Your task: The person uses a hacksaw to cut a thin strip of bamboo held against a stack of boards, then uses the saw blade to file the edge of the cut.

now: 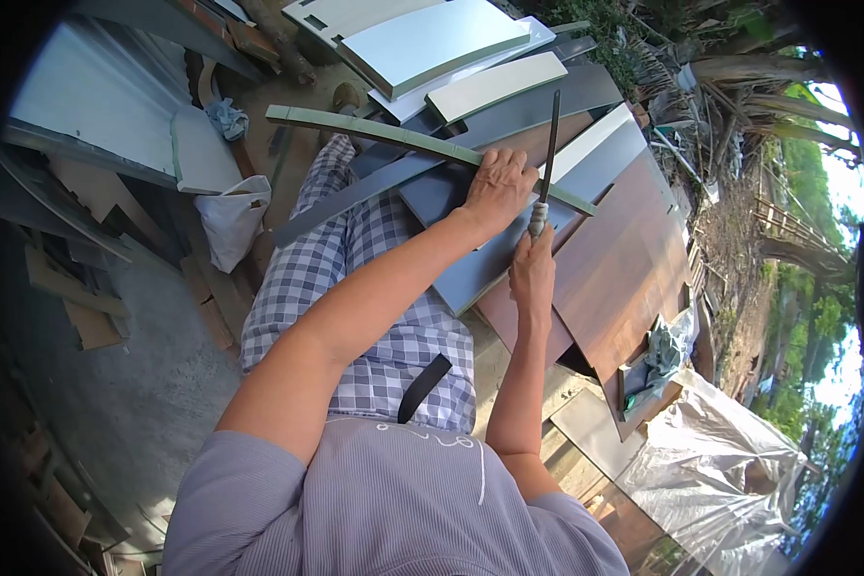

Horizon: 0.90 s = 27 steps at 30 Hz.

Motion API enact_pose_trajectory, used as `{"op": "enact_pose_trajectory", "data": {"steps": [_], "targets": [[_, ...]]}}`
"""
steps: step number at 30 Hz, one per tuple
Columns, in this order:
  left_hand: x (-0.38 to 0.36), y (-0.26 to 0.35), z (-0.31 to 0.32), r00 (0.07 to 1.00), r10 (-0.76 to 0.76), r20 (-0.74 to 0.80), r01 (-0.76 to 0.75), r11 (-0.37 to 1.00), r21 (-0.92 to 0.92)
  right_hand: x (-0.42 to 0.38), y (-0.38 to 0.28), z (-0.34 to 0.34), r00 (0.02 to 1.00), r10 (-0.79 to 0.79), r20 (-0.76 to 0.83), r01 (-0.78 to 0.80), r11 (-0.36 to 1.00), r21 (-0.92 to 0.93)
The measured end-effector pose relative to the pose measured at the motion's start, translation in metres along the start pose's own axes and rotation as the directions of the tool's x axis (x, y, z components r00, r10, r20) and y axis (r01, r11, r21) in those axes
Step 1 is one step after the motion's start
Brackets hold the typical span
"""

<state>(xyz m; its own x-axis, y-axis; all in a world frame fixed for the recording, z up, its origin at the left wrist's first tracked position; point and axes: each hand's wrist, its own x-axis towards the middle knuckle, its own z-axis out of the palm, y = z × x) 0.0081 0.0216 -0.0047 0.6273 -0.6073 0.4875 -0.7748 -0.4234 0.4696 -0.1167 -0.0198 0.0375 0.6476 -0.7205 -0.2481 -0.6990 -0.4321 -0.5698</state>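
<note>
My left hand [499, 187] is closed around a long green bamboo strip [374, 132], which runs from the upper left down to the right across the stacked boards. In my right hand [531, 267] is a long, narrow-bladed knife [553, 134], gripped by its pale, wrapped-looking handle. The dark blade points up and away from me. It crosses the strip in this view just right of my left fingers. Below the strip, a grey board strip [355, 192] lies slantwise over my checked trousers.
Flat boards [624, 259] in grey, white and brown are piled ahead and to the right. A white bag [232, 223] stands at left, near large panels [96, 106]. Crumpled plastic sheeting [720, 461] lies at lower right. Branches and plants border the far right.
</note>
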Motion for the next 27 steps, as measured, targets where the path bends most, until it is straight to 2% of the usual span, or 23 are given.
{"op": "enact_pose_trajectory", "data": {"steps": [4, 6, 9, 12, 16, 21, 22, 24, 27], "targets": [[0.001, 0.000, 0.001, 1.000, -0.002, -0.001, 0.002, 1.000, -0.011, -0.021, 0.013, -0.002, 1.000, 0.002, 0.024, -0.001, 0.999, -0.035], [0.000, 0.001, 0.003, 1.000, -0.010, 0.003, 0.010, 1.000, -0.015, -0.048, 0.018, -0.004, 0.999, -0.052, 0.000, 0.052, 0.995, -0.085], [0.000, 0.000, 0.004, 1.000, 0.002, -0.008, -0.002, 1.000, 0.007, -0.082, 0.029, -0.004, 0.999, 0.029, 0.037, -0.026, 0.997, -0.075], [0.000, 0.000, 0.004, 1.000, -0.005, -0.003, 0.005, 1.000, -0.024, -0.100, 0.031, -0.004, 0.999, 0.036, 0.041, -0.032, 0.995, -0.091], [0.000, 0.000, 0.005, 1.000, 0.001, -0.008, -0.001, 1.000, -0.012, -0.083, 0.035, -0.004, 0.998, 0.034, 0.047, -0.030, 0.996, -0.088], [0.000, 0.000, 0.003, 0.999, 0.010, -0.036, -0.011, 1.000, -0.028, -0.030, 0.017, 0.000, 0.995, -0.099, -0.023, 0.096, 0.989, -0.114], [0.000, 0.000, 0.004, 1.000, 0.005, -0.026, -0.006, 1.000, -0.012, -0.024, 0.012, -0.001, 0.994, -0.104, -0.022, 0.101, 0.989, -0.110], [0.000, -0.001, 0.003, 1.000, -0.001, -0.015, 0.001, 1.000, 0.005, -0.018, 0.003, -0.005, 1.000, -0.009, 0.017, 0.011, 0.995, -0.095], [-0.001, 0.002, 0.001, 1.000, -0.010, 0.006, 0.010, 1.000, -0.006, -0.022, 0.014, -0.001, 0.998, -0.055, 0.018, 0.056, 0.998, -0.039]]}}
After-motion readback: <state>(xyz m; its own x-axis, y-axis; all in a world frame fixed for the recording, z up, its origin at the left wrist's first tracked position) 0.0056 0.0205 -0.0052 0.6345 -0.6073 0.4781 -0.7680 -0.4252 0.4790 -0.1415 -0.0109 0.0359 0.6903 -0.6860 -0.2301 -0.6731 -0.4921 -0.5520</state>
